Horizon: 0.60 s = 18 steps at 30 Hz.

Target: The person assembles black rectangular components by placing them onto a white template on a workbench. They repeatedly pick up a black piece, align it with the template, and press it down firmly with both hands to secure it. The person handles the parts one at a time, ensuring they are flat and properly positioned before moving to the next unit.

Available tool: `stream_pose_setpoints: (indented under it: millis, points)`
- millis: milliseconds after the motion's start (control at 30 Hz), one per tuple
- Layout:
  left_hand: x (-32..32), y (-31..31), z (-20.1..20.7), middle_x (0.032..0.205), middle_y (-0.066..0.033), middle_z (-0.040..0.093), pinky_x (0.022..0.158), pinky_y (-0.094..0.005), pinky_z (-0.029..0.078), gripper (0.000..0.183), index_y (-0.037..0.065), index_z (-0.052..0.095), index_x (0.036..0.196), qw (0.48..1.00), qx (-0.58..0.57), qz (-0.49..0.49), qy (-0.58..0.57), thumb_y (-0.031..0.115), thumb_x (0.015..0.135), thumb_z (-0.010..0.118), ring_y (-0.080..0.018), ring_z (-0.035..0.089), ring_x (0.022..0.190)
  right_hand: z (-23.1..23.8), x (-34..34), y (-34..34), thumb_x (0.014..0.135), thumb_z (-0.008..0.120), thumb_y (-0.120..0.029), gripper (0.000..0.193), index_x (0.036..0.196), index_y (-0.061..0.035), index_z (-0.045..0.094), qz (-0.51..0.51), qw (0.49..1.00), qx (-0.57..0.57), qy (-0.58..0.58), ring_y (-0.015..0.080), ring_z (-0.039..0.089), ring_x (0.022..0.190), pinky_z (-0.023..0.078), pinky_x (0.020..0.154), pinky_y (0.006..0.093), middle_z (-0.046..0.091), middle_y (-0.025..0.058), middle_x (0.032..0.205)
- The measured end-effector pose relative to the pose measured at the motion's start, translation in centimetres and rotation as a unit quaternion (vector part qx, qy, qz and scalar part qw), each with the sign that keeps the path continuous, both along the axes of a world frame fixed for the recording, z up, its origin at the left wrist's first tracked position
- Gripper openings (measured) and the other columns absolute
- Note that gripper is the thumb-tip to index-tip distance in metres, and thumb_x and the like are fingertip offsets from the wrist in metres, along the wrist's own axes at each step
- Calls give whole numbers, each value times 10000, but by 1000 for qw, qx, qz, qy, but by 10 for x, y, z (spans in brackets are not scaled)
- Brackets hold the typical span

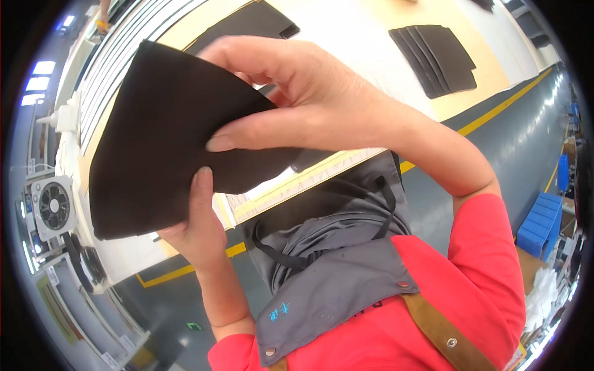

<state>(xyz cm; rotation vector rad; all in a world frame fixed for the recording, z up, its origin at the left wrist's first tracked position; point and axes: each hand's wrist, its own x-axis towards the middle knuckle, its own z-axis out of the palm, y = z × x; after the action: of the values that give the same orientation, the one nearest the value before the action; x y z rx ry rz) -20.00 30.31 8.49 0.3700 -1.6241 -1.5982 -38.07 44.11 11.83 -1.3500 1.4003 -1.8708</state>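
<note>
Both of my hands hold up a black flat panel [142, 142], thin and smooth, like cut fabric or leather; whether it is one layer or several I cannot tell. My left hand [204, 226] grips its lower edge, the thumb lying on the near face and the fingers hidden behind. From the right, my right hand [303, 102] pinches the panel's right side, thumb pressed on the face and fingers curled over the upper edge. The panel is tilted above the near left part of the worktable [346, 31].
Fanned dark panels [433, 59] lie on the table's right side, and more dark pieces [247, 28] lie at the far side. A white box fan [54, 204] stands at the left. Blue crates [539, 224] sit on the floor at the right, past a yellow floor line [504, 105].
</note>
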Motion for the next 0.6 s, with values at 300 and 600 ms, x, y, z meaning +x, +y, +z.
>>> stream_pose_setpoints:
  millis: [300, 600]
  points:
    - [-4, -6, 5, 1283, -116, 664, 1028, -343, 528, 407, -41, 617, 1304, 999, -30, 10, -19, -122, 912, 688, -198, 647, 1132, -10, -5, 9, 847, 757, -100, 319, 1144, -48, 657, -66, 992, 75, 83, 232, 669, 892, 551, 824, 368, 692, 102, 942]
    - [-3, -20, 2, 1380, -133, 615, 1079, -412, 517, 419, -25, 587, 1367, 993, -112, -11, -21, -98, 959, 643, -250, 620, 1229, -7, -4, 14, 863, 744, -90, 376, 1223, -84, 638, -77, 984, 98, 130, 237, 693, 922, 559, 816, 371, 699, 108, 997]
